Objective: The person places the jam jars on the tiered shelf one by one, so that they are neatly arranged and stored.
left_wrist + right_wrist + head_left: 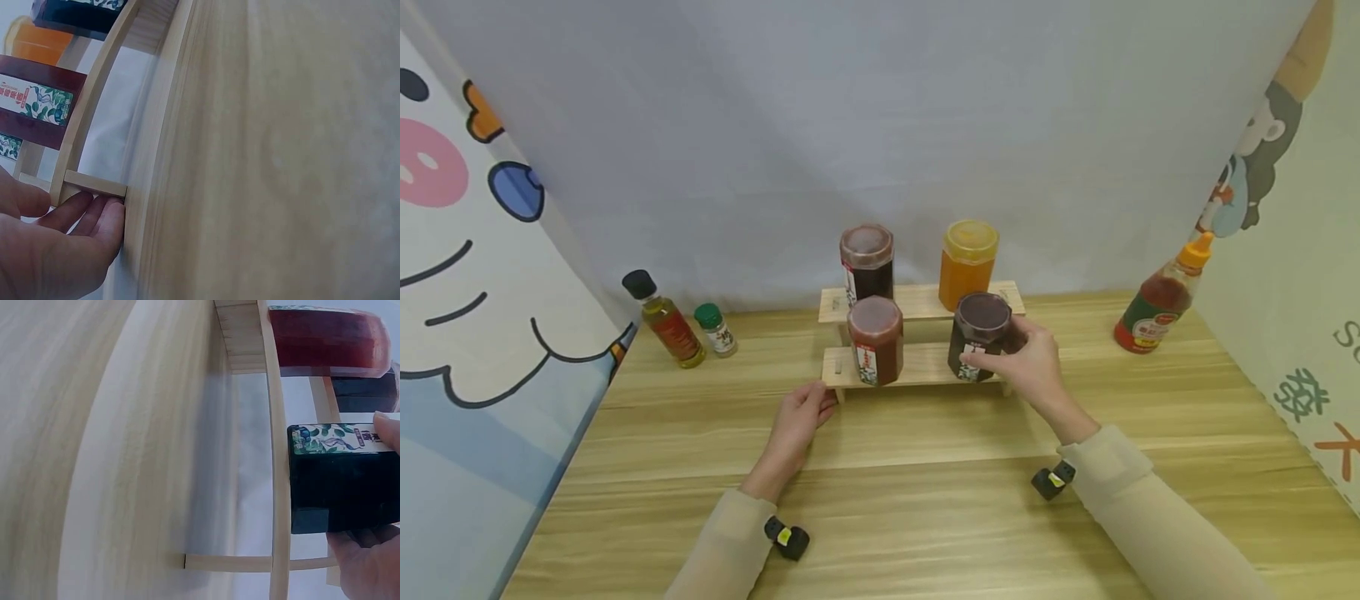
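Note:
A two-step wooden rack [925,367] carries several octagonal jars. My right hand [1033,362] grips a dark jam jar [977,329] at the right of the lower step, thumb on its label and fingers round its far side. In the right wrist view, the base of this jar [337,487] is right at the board. My left hand [797,417] holds the left end of the lower step; in the left wrist view its thumb is at the board and its fingers [109,225] lie against the short leg [94,183]. A reddish jam jar [877,342] stands at the lower left.
On the upper step stand a dark red jar [872,262] and an orange jar [967,267]. Left of the rack are an oil bottle [670,325] and a green-capped shaker [717,331]. A red sauce bottle [1157,304] stands far right, and a pale curtain [880,125] hangs behind.

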The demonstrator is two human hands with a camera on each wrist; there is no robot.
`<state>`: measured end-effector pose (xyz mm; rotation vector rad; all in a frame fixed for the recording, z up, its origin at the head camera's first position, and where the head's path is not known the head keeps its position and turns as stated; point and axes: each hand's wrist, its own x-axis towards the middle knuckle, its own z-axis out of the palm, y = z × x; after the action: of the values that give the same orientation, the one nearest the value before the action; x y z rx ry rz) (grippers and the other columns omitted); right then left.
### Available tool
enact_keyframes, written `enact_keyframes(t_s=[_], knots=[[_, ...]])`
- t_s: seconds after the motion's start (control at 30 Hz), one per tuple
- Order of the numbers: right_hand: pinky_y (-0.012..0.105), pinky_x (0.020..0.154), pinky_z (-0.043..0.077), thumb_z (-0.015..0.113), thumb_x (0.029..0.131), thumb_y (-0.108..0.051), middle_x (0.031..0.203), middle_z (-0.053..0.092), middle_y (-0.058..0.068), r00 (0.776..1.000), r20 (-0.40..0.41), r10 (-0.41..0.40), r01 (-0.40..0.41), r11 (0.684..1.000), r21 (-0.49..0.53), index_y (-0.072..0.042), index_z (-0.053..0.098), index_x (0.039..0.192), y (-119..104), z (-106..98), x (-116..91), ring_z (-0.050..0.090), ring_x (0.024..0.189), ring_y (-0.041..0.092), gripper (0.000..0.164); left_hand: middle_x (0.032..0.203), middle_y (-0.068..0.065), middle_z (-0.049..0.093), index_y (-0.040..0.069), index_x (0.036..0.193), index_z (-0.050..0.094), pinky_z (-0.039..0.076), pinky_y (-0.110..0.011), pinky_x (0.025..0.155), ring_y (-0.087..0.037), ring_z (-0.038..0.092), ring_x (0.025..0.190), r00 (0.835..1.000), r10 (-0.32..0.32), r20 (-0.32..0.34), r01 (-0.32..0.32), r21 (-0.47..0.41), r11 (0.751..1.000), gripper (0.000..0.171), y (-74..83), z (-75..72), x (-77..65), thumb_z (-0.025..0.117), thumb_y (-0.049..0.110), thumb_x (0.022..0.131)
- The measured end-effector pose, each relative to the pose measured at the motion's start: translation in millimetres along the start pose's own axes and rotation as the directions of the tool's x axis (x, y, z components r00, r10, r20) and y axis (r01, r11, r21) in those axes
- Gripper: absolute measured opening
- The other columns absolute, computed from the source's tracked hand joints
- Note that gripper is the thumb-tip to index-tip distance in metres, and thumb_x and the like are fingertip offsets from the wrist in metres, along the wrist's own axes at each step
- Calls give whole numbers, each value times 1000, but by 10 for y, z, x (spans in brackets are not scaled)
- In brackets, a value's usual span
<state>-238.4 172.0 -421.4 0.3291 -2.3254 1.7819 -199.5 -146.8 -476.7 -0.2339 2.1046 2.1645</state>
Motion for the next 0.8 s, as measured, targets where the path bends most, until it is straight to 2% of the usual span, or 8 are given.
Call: enact_keyframes(t_s=[0.23, 0.33, 0.47, 0.57, 0.8], knots=[[29, 94, 47, 88, 68, -14, 114, 65, 12, 1000, 15, -7, 8, 999, -34, -1, 61, 120, 3, -23, -36, 60, 107, 22, 60, 126, -30, 51, -15, 129, 47, 44, -39, 98, -35, 50, 118, 1000, 1, 0, -1, -5, 1000, 41, -14, -2, 11, 36, 17, 106], [34, 97, 45, 87, 70, -12, 119, 62, 16, 1000, 24, -3, 4, 999, -51, 1, 58, 125, -37, -44, -66, 58, 111, 27, 63, 126, -31, 51, -16, 129, 46, 43, -40, 99, -37, 50, 118, 1000, 4, 3, -4, -6, 1000, 41, -23, -1, 9, 36, 16, 106], [42, 99, 42, 85, 72, -6, 126, 56, 24, 999, 37, 25, -23, 999, -31, 6, 54, 129, -233, -66, -126, 53, 117, 34, 67, 126, -31, 50, -17, 128, 47, 43, -41, 99, -38, 50, 118, 1000, 8, -7, -8, -11, 1000, 41, -34, -8, 6, 36, 16, 106], [43, 100, 42, 84, 72, -6, 128, 53, 25, 998, 38, 43, -42, 998, -36, 9, 51, 131, -347, -82, -158, 51, 119, 35, 69, 126, -31, 51, -17, 128, 47, 43, -41, 99, -37, 50, 117, 1000, 6, -14, -6, -17, 1000, 41, -39, -21, 18, 37, 16, 105], [34, 99, 43, 85, 73, -18, 132, 54, 17, 1000, 24, 14, -12, 995, -101, 1, 50, 135, -77, -173, -164, 51, 120, 27, 74, 128, -32, 49, -16, 130, 44, 44, -41, 98, -38, 49, 119, 1000, -8, -6, 8, -48, 999, 41, -31, -66, 24, 37, 15, 105]])
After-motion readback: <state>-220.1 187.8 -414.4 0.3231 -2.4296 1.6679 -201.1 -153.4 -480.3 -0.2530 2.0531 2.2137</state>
